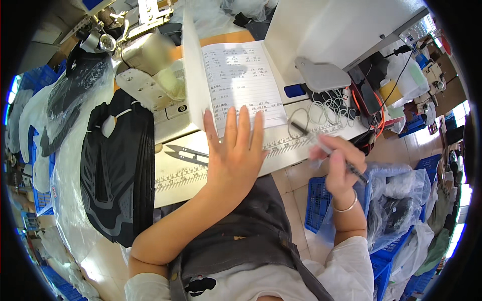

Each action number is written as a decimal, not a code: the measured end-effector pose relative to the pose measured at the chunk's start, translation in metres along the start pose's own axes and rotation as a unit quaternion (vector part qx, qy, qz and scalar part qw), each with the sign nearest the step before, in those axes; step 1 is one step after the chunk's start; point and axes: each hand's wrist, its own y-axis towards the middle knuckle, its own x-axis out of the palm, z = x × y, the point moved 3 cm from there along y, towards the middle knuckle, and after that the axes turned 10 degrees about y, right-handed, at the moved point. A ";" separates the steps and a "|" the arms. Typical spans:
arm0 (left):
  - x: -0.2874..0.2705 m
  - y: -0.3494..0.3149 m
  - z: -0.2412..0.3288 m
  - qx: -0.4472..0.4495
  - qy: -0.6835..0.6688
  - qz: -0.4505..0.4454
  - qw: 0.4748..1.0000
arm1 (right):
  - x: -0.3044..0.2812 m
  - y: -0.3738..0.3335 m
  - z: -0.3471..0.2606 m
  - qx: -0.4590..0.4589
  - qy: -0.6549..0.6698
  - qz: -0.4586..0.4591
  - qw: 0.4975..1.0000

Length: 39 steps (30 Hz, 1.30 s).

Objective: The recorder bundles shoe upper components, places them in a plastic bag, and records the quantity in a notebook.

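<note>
An open notebook [271, 95] with ruled, handwritten pages lies on the sewing table, its left leaf standing up against the machine. My left hand [233, 155] rests over the page's lower edge, fingers stretched and spread, holding nothing. To the right, off the table's front edge, my right hand [341, 158] is closed round a pen [358, 174]; motion blurs the fingers a little. Thread snips [187, 154] lie just left of my left hand, partly covered by it. Beneath the notebook, a measuring tape strip [286, 145] runs along the table edge.
A sewing machine [145, 55] stands at the left. Beside it hangs a stack of black shoe uppers [118, 175]. A grey flat pad [321, 75], tangled white cable [326, 108] and phone [364, 90] occupy the right. Blue crates [316, 203] with bagged goods stand on the floor.
</note>
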 end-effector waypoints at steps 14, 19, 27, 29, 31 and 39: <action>0.017 0.014 0.003 -0.029 -0.043 -0.076 0.996 | 0.041 0.053 0.080 0.122 0.136 -0.010 0.983; 0.018 0.018 0.001 -0.020 -0.033 -0.086 0.996 | 0.044 0.062 0.074 0.133 0.110 0.010 0.985; 0.018 0.023 0.004 -0.020 -0.037 -0.093 0.995 | 0.039 0.062 0.084 0.104 -0.016 0.007 0.994; 0.018 0.023 0.002 -0.023 -0.033 -0.094 0.995 | 0.041 0.063 0.085 0.089 -0.033 0.005 0.995; 0.018 0.024 0.003 -0.022 -0.035 -0.097 0.994 | 0.042 0.062 0.087 0.085 -0.047 0.011 0.995; 0.018 0.026 0.003 -0.024 -0.029 -0.103 0.994 | 0.044 0.061 0.095 0.112 0.028 0.026 0.993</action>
